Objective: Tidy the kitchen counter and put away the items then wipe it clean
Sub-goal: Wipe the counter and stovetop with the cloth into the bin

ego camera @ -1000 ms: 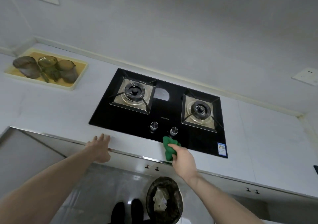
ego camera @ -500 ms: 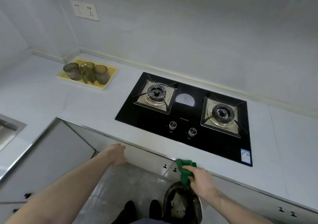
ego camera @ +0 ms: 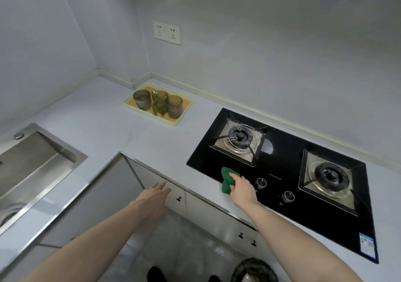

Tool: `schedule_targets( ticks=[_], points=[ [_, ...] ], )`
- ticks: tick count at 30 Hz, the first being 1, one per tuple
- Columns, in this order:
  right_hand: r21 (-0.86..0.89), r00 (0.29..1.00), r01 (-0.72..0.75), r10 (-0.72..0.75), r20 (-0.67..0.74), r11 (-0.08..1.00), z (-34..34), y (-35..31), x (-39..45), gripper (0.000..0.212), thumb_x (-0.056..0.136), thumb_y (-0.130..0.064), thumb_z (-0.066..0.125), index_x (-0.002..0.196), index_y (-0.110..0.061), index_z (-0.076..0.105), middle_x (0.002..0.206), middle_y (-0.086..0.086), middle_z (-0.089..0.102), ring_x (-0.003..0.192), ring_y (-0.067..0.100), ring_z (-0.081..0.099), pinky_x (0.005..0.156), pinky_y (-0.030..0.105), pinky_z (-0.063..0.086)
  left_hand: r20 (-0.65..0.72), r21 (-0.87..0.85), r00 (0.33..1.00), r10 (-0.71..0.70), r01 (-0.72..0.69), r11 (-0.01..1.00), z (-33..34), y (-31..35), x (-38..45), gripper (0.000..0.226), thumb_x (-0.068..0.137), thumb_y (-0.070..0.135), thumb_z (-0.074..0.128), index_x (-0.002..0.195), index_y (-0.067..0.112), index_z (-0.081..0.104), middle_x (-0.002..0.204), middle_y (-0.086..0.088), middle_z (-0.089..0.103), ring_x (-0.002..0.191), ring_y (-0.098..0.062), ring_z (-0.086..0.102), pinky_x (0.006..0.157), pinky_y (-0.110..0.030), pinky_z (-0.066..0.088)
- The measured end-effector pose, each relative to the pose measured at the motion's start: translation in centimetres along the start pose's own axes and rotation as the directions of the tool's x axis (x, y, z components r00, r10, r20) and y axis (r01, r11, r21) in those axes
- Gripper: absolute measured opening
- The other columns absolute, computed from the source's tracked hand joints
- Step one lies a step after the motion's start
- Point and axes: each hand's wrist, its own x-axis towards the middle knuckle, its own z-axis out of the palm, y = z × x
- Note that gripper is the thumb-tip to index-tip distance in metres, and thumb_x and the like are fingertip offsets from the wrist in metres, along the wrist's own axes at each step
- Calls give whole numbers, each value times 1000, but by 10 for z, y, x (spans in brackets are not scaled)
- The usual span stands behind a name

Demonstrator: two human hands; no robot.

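Note:
My right hand [ego camera: 242, 189] grips a bunched green cloth [ego camera: 227, 178] and presses it on the front left corner of the black gas hob [ego camera: 288, 173], where the glass meets the white counter [ego camera: 112, 130]. My left hand [ego camera: 155, 197] hangs open in front of the cabinet doors, just below the counter's metal edge, holding nothing. A yellow tray [ego camera: 181, 119] with three tinted glasses [ego camera: 159, 102] sits on the counter at the back near the corner.
A steel sink [ego camera: 32, 164] is set into the counter at the left. Two hob knobs [ego camera: 261, 183] lie just right of the cloth. A lined bin [ego camera: 253, 269] stands on the floor below. A wall socket [ego camera: 166, 32] is above the tray.
My right hand has brought the green cloth up from the counter's front edge onto the hob's left front corner. The view has swung left, bringing the sink into sight. My left hand stays open.

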Motion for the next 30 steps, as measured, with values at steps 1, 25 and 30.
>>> schedule_targets(
  ticks=[1, 25, 30],
  points=[
    [-39, 999, -37, 38, 33, 999, 9, 3, 3, 60, 99, -18, 55, 156, -24, 36, 158, 11, 39, 145, 32, 38, 118, 35, 33, -15, 7, 1000, 23, -23, 1000, 0, -4, 0, 77, 95, 28, 56, 162, 21, 18, 171, -6, 1, 157, -24, 7, 126, -39, 20],
    [-422, 934, 320, -209, 288, 848, 133, -191, 101, 74, 104, -29, 39, 162, -14, -5, 169, 12, -7, 156, 31, -3, 126, 50, -2, -66, -126, 988, -139, 129, 984, -49, -230, 12, 80, 89, 32, 53, 161, 23, 19, 171, -3, 2, 157, -21, 10, 125, -36, 24],
    [-436, 915, 374, -248, 319, 818, 153, -228, 138, 71, 105, -32, 32, 162, -14, -8, 168, 14, -14, 156, 33, -6, 125, 53, -3, -63, -194, 973, -221, 206, 959, -63, -267, 34, 76, 90, 28, 56, 159, 22, 23, 171, -5, 4, 157, -20, 12, 123, -33, 26]
  ],
)
